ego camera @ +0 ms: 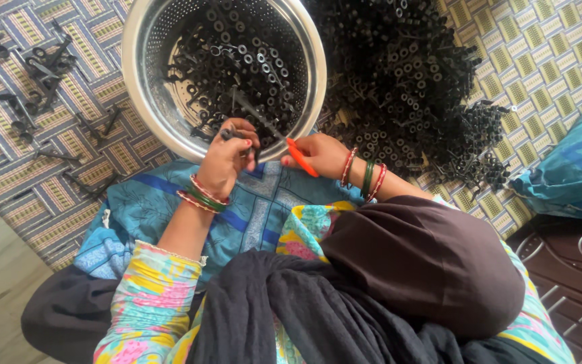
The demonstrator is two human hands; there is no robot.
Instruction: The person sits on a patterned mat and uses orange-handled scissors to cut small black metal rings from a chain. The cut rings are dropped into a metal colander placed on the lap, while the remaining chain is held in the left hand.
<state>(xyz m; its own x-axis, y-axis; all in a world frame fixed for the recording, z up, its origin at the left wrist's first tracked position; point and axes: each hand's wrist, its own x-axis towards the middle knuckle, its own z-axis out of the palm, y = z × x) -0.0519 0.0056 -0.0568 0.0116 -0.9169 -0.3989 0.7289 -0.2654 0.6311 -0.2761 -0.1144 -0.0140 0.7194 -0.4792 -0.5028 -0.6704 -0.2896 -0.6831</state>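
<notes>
Two hands meet at the near rim of a steel colander (136, 87). Head view: left hand (227, 158), fingers curled closed on a small black plastic part (232, 134), just over the colander's edge. Right hand (318, 154) closed on orange-handled scissors (301, 157), blades apparently pointing into the bowl, though they are hard to make out. Colander holds black ringed pieces; a large black heap (405, 74) lies beside it on the patterned mat (547, 61). Loose stalks (42, 67) scattered far left.
</notes>
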